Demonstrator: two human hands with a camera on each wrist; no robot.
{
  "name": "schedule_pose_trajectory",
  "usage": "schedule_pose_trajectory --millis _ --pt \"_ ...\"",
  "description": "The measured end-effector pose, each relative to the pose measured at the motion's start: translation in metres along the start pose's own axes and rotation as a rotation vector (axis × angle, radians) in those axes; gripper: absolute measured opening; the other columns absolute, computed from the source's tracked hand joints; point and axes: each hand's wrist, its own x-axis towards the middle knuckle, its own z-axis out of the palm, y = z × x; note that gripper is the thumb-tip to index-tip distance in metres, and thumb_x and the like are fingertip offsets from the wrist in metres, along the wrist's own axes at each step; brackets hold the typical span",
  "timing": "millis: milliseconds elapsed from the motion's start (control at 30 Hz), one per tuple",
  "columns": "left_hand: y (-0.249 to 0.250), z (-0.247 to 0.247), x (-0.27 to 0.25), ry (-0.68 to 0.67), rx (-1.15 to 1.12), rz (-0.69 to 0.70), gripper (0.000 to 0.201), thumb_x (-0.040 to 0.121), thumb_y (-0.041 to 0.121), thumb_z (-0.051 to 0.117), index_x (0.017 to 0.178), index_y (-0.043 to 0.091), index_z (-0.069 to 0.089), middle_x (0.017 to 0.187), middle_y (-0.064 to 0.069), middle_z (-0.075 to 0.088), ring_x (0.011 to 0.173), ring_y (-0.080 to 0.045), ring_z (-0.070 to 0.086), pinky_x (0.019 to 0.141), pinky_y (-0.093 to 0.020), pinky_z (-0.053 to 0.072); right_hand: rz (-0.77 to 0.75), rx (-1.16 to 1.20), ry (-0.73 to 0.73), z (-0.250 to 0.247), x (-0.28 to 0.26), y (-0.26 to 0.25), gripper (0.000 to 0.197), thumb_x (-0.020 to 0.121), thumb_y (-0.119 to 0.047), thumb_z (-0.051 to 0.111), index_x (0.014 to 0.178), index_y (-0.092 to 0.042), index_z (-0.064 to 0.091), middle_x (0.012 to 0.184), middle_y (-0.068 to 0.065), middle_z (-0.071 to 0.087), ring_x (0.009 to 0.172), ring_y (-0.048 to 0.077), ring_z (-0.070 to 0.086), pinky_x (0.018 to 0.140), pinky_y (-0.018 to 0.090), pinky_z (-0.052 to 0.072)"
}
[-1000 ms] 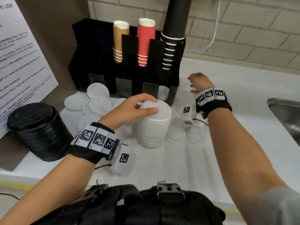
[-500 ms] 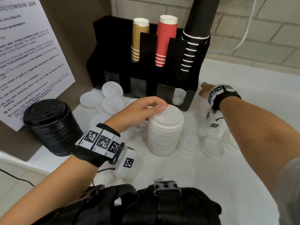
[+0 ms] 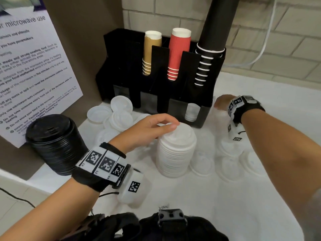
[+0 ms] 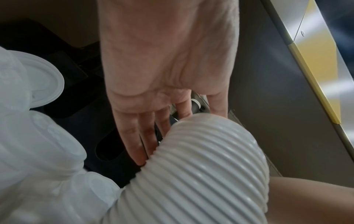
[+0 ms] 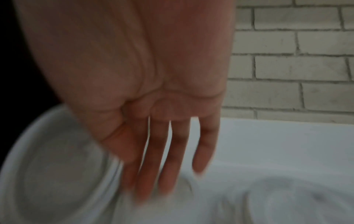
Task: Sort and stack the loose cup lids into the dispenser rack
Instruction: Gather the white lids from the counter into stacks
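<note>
A tall stack of white lids (image 3: 175,153) stands on the white counter in front of the black dispenser rack (image 3: 121,58). My left hand (image 3: 156,126) rests on the stack's top lid with fairly straight fingers; the left wrist view shows those fingers (image 4: 138,144) over the ribbed stack (image 4: 201,166). My right hand (image 3: 222,101) reaches down just right of the rack. Its straight fingers (image 5: 162,159) touch loose white lids (image 5: 57,159), blurred. More loose lids lie at the left (image 3: 119,115) and right (image 3: 231,167). A few lids sit in the rack's right slot (image 3: 192,112).
A stack of black lids (image 3: 55,145) leans at the left by a printed notice (image 3: 31,66). Tan (image 3: 151,53), red (image 3: 178,54) and black cups (image 3: 213,32) stand in the rack's upper slots. A brick wall with a white cable (image 3: 260,54) runs behind.
My right hand has dropped from above the counter to the lids beside the rack's right end. The left hand has stayed on the white stack. The head view has shifted left.
</note>
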Motion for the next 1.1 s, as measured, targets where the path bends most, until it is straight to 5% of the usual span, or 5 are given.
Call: schedule_pose_trajectory --millis 267,467,700,833,1100 --pt "-0.001 0.001 0.000 0.004 -0.004 0.004 0.035 0.081 0.048 0.057 0.110 0.031 0.068 0.113 0.014 0.068 0.101 -0.006 0.064 0.081 -0.016 0.049 -0.046 0.220 0.073 -0.022 -0.015 0.028 0.034 0.095 -0.015 0.052 0.129 -0.015 0.058 0.135 0.009 0.055 0.113 0.024 0.054 0.085 0.026 0.036" --pt "-0.003 0.001 -0.001 0.009 0.003 -0.006 0.036 0.080 0.050 0.059 0.110 0.032 0.068 0.115 0.013 0.067 0.104 -0.008 0.064 0.086 -0.023 0.048 -0.076 0.096 -0.078 0.016 -0.019 0.023 0.100 0.050 -0.054 0.084 0.137 -0.042 0.038 0.142 -0.001 0.044 0.114 0.028 0.053 0.073 0.030 0.049" --pt "-0.005 -0.001 -0.002 0.003 0.014 -0.008 0.032 0.082 0.051 0.058 0.109 0.037 0.067 0.117 0.012 0.066 0.106 -0.010 0.064 0.091 -0.031 0.048 -0.234 0.307 -0.250 0.011 -0.044 0.014 0.049 0.069 -0.039 0.083 0.110 -0.037 0.056 0.110 -0.007 0.061 0.091 0.010 0.058 0.069 0.022 0.046" --pt "-0.005 -0.002 -0.003 0.000 0.022 -0.004 0.031 0.083 0.051 0.057 0.109 0.039 0.067 0.115 0.014 0.066 0.105 -0.006 0.064 0.088 -0.026 0.048 -0.161 0.515 -0.002 0.006 -0.042 0.029 0.024 0.097 -0.021 0.052 0.119 -0.018 0.062 0.126 0.006 0.058 0.113 0.020 0.056 0.087 0.027 0.047" --pt "-0.004 0.000 -0.004 0.004 0.014 -0.008 0.030 0.082 0.050 0.058 0.108 0.038 0.068 0.113 0.015 0.066 0.102 -0.008 0.064 0.089 -0.029 0.050 0.175 0.197 -0.025 0.036 -0.044 0.071 0.088 0.075 -0.054 0.072 0.148 -0.039 0.025 0.151 0.012 0.027 0.136 0.040 0.032 0.104 0.045 0.037"
